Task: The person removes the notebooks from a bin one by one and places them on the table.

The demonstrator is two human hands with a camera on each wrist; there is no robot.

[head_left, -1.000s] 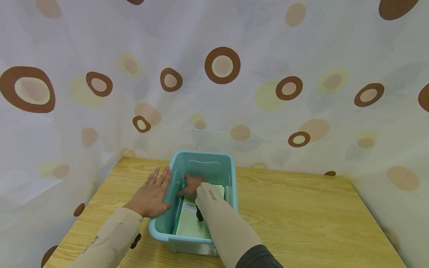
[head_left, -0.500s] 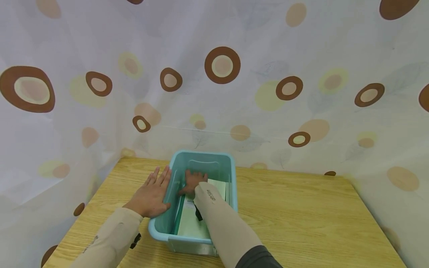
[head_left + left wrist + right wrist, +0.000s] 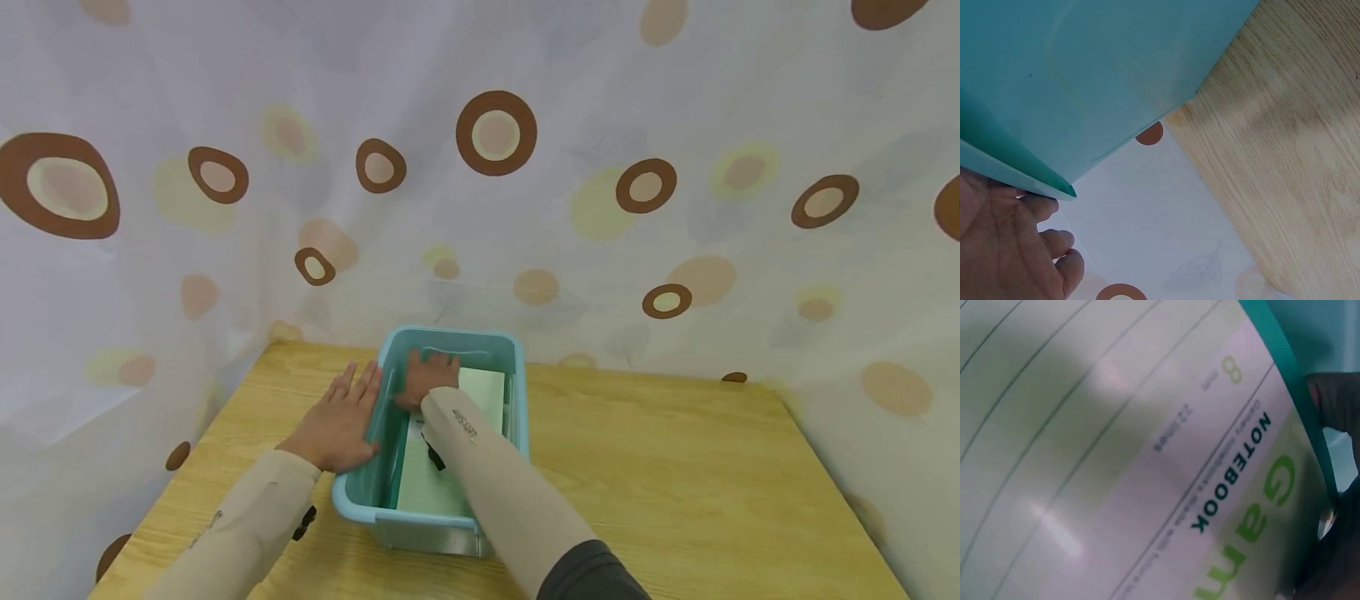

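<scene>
A light-blue plastic bin (image 3: 393, 517) stands on the table, with a pale green notebook (image 3: 480, 392) inside it. The notebook has a darker green spine and printed lettering, seen close up in the right wrist view. My right hand (image 3: 429, 375) reaches into the bin and grips the notebook near its far left corner; the thumb (image 3: 1335, 403) is at the green spine, and other fingertips are partly hidden. My left hand (image 3: 337, 425) rests on the bin's left rim, fingers extended; in the left wrist view its palm (image 3: 1004, 250) lies against the rim's outer side.
The wooden table (image 3: 675, 483) extends to the right of the bin and a little to its left. A patterned white curtain (image 3: 570, 208) hangs behind and along both sides.
The right hand has moved toward the far end of the bin, and the notebook has shifted up and away with it. The left hand has stayed on the rim. The head view has tilted slightly.
</scene>
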